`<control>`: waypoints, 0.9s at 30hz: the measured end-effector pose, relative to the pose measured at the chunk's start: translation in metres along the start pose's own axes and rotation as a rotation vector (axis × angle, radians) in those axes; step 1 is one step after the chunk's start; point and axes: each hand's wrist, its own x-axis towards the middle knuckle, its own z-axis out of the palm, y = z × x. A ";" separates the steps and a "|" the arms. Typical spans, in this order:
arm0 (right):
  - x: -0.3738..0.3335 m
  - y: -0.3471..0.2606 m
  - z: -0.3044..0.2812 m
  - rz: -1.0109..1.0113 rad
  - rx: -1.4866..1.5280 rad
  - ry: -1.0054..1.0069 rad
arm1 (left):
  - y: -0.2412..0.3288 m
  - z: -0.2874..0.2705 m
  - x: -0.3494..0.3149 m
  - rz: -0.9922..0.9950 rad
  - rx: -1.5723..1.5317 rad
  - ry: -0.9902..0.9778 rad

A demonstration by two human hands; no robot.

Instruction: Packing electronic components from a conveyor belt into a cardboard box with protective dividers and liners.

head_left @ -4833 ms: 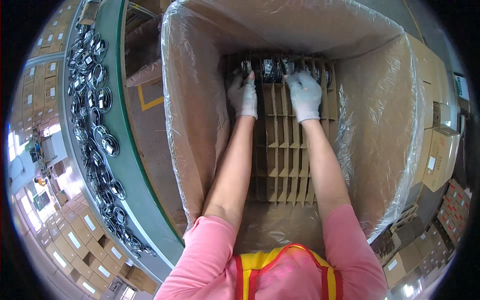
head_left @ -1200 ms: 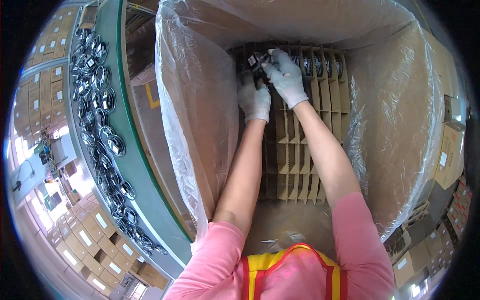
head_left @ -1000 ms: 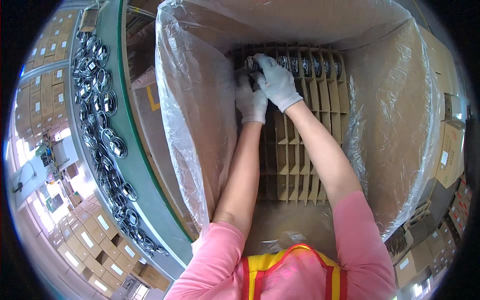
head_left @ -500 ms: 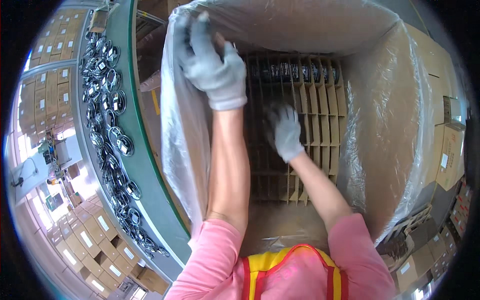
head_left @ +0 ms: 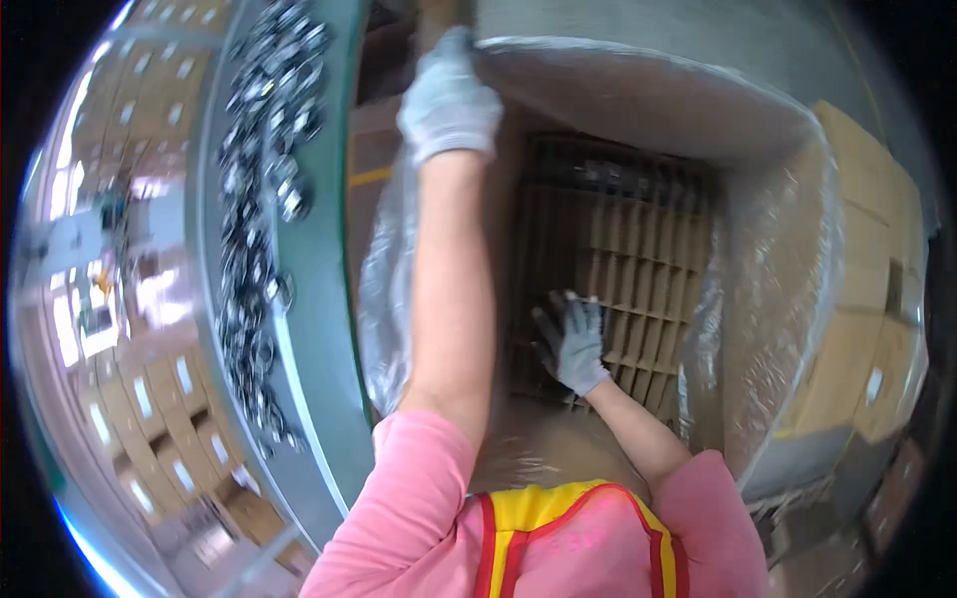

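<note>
A large cardboard box lined with a clear plastic liner (head_left: 788,234) stands in front of me. Inside it lies a cardboard divider grid (head_left: 638,284) of many narrow cells; dark items (head_left: 633,181) fill part of its far row. My left hand (head_left: 451,108), in a pale work glove, is closed at the far left corner of the liner, its fingertips blurred and partly hidden. Down in the box, my right hand (head_left: 576,344), gloved with grey fingers, lies with fingers spread over the left part of the grid. It holds nothing that I can see.
Left of the box runs a green-edged conveyor (head_left: 324,269) carrying a long heap of coiled black cables (head_left: 249,199). Stacked cartons (head_left: 150,399) stand beyond it. More cardboard boxes (head_left: 862,249) stand close on the right. Grey floor (head_left: 598,25) shows past the far rim.
The view has shifted, so the conveyor appears farther right. My left hand's raised, apart fingers have closed at the liner's corner. My right hand has moved nearer me over the grid, fingers spread.
</note>
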 end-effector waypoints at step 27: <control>0.010 0.095 0.024 0.025 -0.453 -0.237 | -0.226 -0.240 -0.472 -0.012 -0.776 -0.994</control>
